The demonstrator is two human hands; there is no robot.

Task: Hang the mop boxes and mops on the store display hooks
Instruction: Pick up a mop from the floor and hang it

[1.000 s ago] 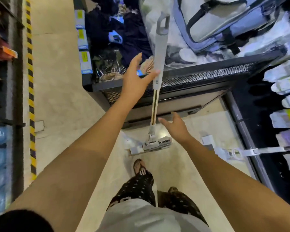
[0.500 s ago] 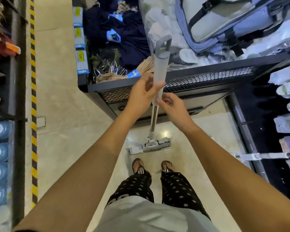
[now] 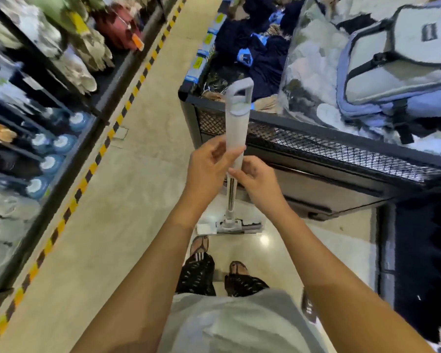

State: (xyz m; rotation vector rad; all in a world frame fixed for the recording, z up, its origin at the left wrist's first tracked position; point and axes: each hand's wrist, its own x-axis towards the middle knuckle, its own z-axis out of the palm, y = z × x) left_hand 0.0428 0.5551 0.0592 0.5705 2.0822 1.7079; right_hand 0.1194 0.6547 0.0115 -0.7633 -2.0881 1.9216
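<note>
One upright mop (image 3: 237, 123) within the fingers (image 3: 234, 172) of left hand (image 3: 206, 166) and right hand (image 3: 259, 182).

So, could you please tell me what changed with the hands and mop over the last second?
Both hands closed in: the left hand, open beside the mop a second ago, now grips its grey handle, and the right hand rose from down by the pole to hold the handle's lower end. The mop stayed upright, its head on the floor.

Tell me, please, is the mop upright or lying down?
Upright: the mop stands head-down on the floor, gripped by the left hand and right hand.
</note>
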